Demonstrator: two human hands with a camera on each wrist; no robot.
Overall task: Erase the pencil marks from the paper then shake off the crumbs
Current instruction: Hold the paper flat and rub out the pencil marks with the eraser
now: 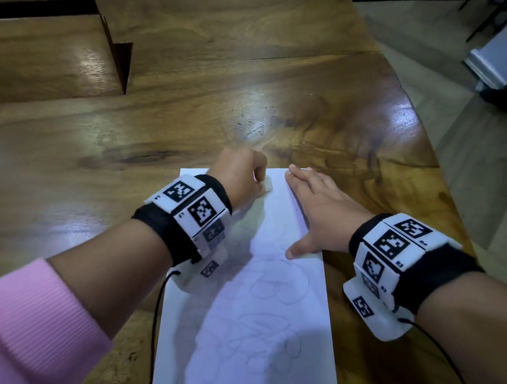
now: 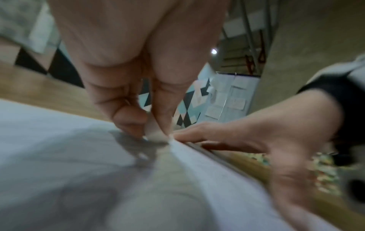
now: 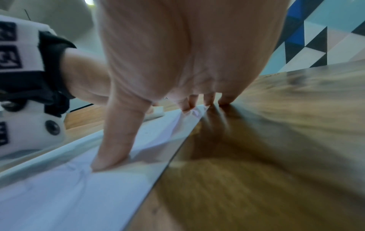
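Head view: left hand pinches eraser on paper; right hand presses flat, fingers straight.

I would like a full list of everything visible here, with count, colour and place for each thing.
paper: one, white with faint pencil scribbles, flat on the table in front of the person
eraser: one, whitish, pinched against the paper's far end
table: one, glossy brown wood, under everything
raised wooden ledge: one, brown, far left of the table
wrist camera bands: two, black with white marker tiles, one on each wrist
pink sleeve: one, left forearm
left hand: pinches the eraser
right hand: flat, presses the paper's right edge
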